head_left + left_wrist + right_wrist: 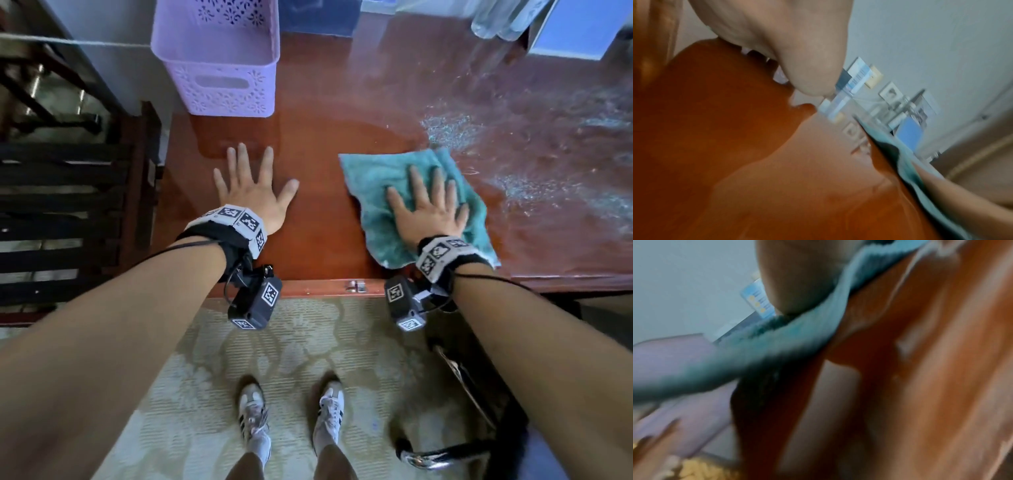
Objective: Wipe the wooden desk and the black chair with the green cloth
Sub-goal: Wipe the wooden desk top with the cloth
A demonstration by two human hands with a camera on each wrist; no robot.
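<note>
The green cloth (376, 202) lies spread on the glossy wooden desk (325, 144), near its front edge. My right hand (428, 202) presses flat on the cloth with straight, spread fingers. My left hand (253, 185) rests flat on bare wood to the left, fingers splayed, holding nothing. The left wrist view shows the desk (715, 146) and the cloth's edge (900, 155); the right wrist view, blurred, shows the cloth (777, 344) under my palm. White dusty streaks (513, 171) cover the desk right of the cloth. A black chair (479, 394) with chrome arms stands lower right, under my right forearm.
A lilac perforated basket (219, 61) stands at the desk's back left, beyond my left hand. Blue boxes (579, 31) and clear bottles (500, 20) line the back right. A dark slatted rack (68, 212) stands left of the desk. My feet (291, 418) are on a patterned rug.
</note>
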